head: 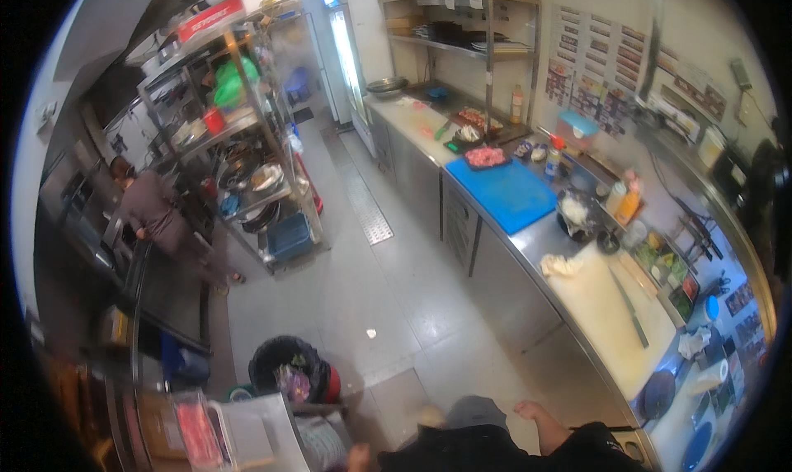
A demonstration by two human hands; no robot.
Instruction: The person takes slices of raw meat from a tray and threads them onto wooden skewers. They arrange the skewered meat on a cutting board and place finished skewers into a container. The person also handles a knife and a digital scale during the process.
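My right hand (pixel 528 410) hangs in front of the steel counter, beside my body, with nothing seen in it. My left hand (pixel 359 457) is blurred and partly cut off by the bottom edge, near a white-topped surface (pixel 281 410). On that surface lie a packed tray of red meat (pixel 199 433) and a pale tray (pixel 246 436). To my right, a white cutting board (pixel 619 329) holds a long knife (pixel 634 320) and a crumpled cloth (pixel 560 265). Further along is a blue cutting board (pixel 500 193), with a black tray of pink meat (pixel 486 157) at its far edge.
A lined waste bin (pixel 263 360) stands on the floor before me. Another person (pixel 154 209) works at the left, behind a steel shelf rack (pixel 272 190) of pans. A bowl of white food (pixel 575 211) and bottles (pixel 628 208) stand on the counter. A scrap (pixel 371 333) lies on the floor.
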